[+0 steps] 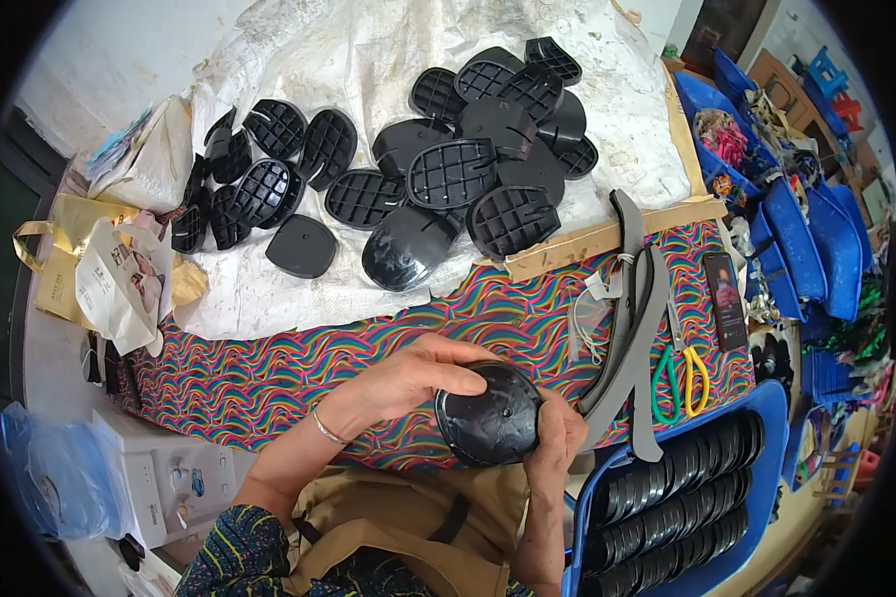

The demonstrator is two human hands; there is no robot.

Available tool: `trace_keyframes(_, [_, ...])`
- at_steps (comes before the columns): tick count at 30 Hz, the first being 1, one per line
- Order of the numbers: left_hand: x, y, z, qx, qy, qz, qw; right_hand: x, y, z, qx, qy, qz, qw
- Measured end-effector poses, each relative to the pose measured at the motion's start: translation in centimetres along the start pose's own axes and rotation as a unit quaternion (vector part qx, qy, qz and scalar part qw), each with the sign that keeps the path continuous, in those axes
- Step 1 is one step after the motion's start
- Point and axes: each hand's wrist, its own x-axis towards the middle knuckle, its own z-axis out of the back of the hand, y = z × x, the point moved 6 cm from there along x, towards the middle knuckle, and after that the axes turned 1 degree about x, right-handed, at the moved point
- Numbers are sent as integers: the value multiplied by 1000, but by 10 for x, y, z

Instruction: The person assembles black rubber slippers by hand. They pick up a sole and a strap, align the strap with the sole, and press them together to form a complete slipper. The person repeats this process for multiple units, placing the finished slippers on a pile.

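A rounded black plastic piece (490,423) with a smooth, glossy face is held up in front of my body. My left hand (430,373) grips its upper left edge, thumb lying over the face. At its lower right side, my right hand (556,430) closes round the edge. Both hands are shut on this one piece; the fingers behind it are hidden. On the white sheet beyond lies a heap of similar black pieces (453,171), several with a ribbed grid facing up. A lone smooth piece (302,246) lies nearer, left of the heap.
Right of my hands stands a blue crate (779,418) with rows of black pieces. Grey curved strips (639,328), scissors with green and yellow handles (697,383) and a phone (725,301) lie on the patterned cloth (269,398). Bags (119,279) stand at left.
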Motion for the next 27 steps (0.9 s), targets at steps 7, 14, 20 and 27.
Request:
trace_keyframes(7, [-2, 5, -26, -113, -9, -145, 983, 1, 7, -22, 12, -23, 1, 1000])
trace_keyframes(14, [1, 14, -18, -158, -23, -169, 973, 7, -2, -22, 102, 75, -75, 989])
trace_keyframes(20, [1, 8, -19, -59, -59, -198, 977, 14, 10, -25, 78, 80, -84, 990])
trace_keyframes(27, [6, 1, -17, -188, -63, -171, 965, 11, 9, -30, 229, 72, -128, 962])
